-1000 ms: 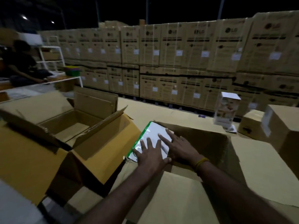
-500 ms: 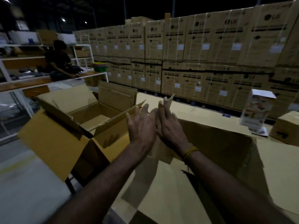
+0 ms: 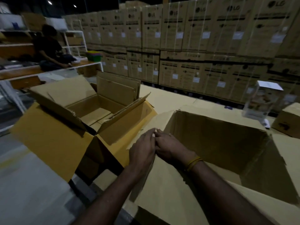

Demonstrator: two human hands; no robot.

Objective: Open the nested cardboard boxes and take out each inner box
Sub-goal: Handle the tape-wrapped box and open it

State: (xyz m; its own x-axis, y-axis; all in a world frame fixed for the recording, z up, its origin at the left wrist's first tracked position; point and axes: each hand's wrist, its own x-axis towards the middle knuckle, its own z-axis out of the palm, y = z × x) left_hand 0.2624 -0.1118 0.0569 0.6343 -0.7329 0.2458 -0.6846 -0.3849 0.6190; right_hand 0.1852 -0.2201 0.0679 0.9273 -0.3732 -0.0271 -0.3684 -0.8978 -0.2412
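Judging by present positions, the task is partly done. Two cardboard boxes stand open: the large box (image 3: 219, 143) at centre right, flaps folded out, its visible interior dark with no inner box showing (the floor is too dim to confirm), and the second box (image 3: 90, 111) at centre left, flaps up, only a loose cardboard sheet visible inside. Both hands meet at the large box's left rim, centre frame: left hand (image 3: 142, 150) with fingers extended over the flap edge, right hand (image 3: 167, 146) touching it fingertip to fingertip. Whether they pinch the edge cannot be told. Remaining: the closed small box (image 3: 287, 122) at right edge, probably.
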